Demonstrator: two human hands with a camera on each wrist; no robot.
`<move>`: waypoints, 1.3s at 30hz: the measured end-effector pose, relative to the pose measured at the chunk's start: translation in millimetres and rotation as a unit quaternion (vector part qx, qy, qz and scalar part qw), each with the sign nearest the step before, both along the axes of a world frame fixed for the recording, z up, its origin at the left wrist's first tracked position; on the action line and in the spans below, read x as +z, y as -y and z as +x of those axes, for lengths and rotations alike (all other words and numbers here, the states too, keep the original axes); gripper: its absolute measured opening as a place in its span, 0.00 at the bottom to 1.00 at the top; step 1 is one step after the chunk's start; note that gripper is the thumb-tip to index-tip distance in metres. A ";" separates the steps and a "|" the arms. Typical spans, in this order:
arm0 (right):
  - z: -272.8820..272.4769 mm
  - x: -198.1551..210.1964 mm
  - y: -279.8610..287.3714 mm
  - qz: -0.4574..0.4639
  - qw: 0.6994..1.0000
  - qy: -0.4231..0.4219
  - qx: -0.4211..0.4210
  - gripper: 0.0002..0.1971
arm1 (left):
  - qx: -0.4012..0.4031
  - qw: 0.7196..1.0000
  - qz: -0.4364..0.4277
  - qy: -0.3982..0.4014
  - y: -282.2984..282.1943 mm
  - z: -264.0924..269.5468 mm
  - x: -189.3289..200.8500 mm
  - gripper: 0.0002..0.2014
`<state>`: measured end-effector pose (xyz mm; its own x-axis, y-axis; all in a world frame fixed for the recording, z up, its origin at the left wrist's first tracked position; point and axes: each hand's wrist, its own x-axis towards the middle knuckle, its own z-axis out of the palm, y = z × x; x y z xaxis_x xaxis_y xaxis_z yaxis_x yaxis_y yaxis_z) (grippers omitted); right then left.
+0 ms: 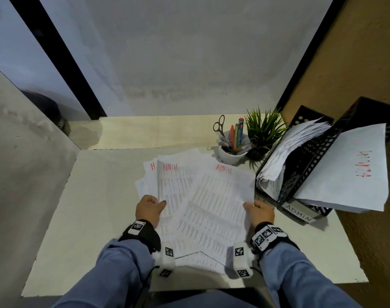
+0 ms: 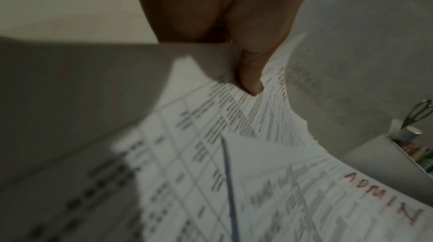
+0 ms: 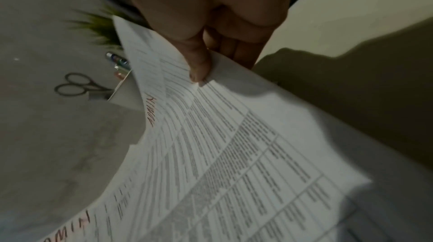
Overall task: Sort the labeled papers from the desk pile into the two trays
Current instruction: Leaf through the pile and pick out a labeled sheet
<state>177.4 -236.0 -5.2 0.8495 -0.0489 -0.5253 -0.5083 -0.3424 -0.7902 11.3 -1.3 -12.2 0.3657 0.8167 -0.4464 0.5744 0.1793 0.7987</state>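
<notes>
A fanned pile of printed papers [image 1: 189, 161] lies mid-desk, with red ADMIN labels on its top sheets. My left hand [image 1: 160, 204] pinches the left ADMIN sheet [image 1: 175, 185] at its near-left edge, and the thumb [image 2: 250, 79] lies on top. My right hand [image 1: 248, 205] pinches the right ADMIN sheet [image 1: 225, 196] at its right edge, thumb [image 3: 199, 72] on the print. Two black mesh trays stand at the right. The nearer tray [image 1: 309, 167] holds a thick stack; the farther tray [image 1: 367, 107] holds a sheet with red writing [image 1: 356, 174]. A white ADMIN tag [image 1: 299, 213] sits on the trays' front.
A white cup [image 1: 230, 155] with scissors [image 1: 219, 125] and markers stands behind the pile, beside a small green plant [image 1: 264, 130]. A brown wall borders the trays on the right. Bare desk surface [image 1: 89, 207] lies to the left.
</notes>
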 end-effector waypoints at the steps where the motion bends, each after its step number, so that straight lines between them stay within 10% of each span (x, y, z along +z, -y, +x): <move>1: 1.4 0.7 2.9 0.010 1.000 -0.004 -0.009 0.12 | 0.003 1.000 -0.005 0.012 -2.2 -2.9 0.6 0.10; 16: 2.2 9.6 -19.9 0.102 0.986 -0.101 0.083 0.13 | -0.062 0.980 -0.182 0.048 15.7 13.8 36.3 0.04; 25: -4.1 59.9 -39.0 0.273 0.959 -0.053 0.046 0.18 | -0.098 0.955 -0.177 0.218 27.9 21.6 76.8 0.42; 34: -20.9 136.1 -45.4 0.262 0.933 0.221 0.108 0.15 | -0.039 0.959 0.049 0.278 36.3 37.9 124.9 0.06; 39: -48.5 105.2 -40.3 0.199 0.965 0.094 0.139 0.14 | -0.095 0.977 -0.031 0.187 48.5 23.4 80.0 0.05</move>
<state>128.9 -195.7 100.0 0.8830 0.3690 -0.2900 -0.2746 -0.0950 -0.9569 34.7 -49.9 67.8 0.6549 0.6938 -0.2998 0.2729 0.1528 0.9498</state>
